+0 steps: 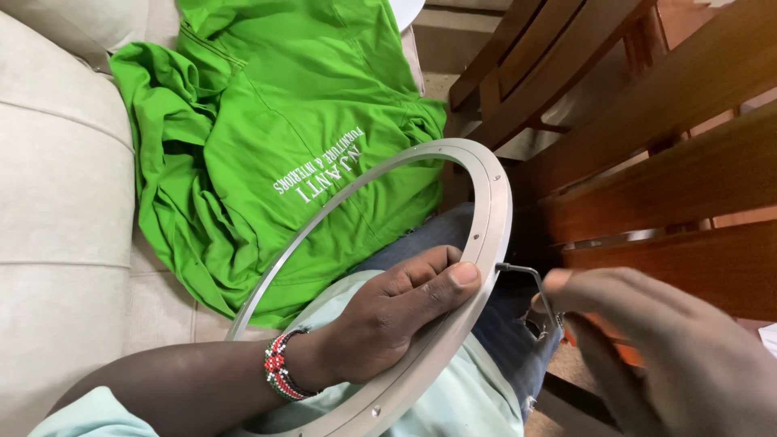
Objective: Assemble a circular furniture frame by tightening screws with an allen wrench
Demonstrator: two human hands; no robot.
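- So, the big flat metal ring [453, 243] is propped on the person's lap, leaning up toward the wooden chair [647, 162] on the right, with small screw holes dotted around its face.
- Left hand [396, 311] is clamped on the ring's lower right stretch, thumb laid flat on the face and the fingers [421, 263] curled through the opening onto the inner edge.
- Right hand [655, 356] is pinching a small bent hex key [526, 279], its short tip touching the ring's outer rim. That hand is blurred, so I can't really tell how tight the pinch is.
- Handling guess: it looks stiff and thin, probably aluminium, so light for its span but awkward and prone to swinging. Smooth finish could be slippery; gripping across the band like the left hand does seems the sane spot.
- Edges look squared and a bit sharp on the inside.
- Room is tight on the right, where the chair slats sit just beside the rim. More open on the left, where a green shirt [275, 137] is spread over a beige sofa [57, 178].
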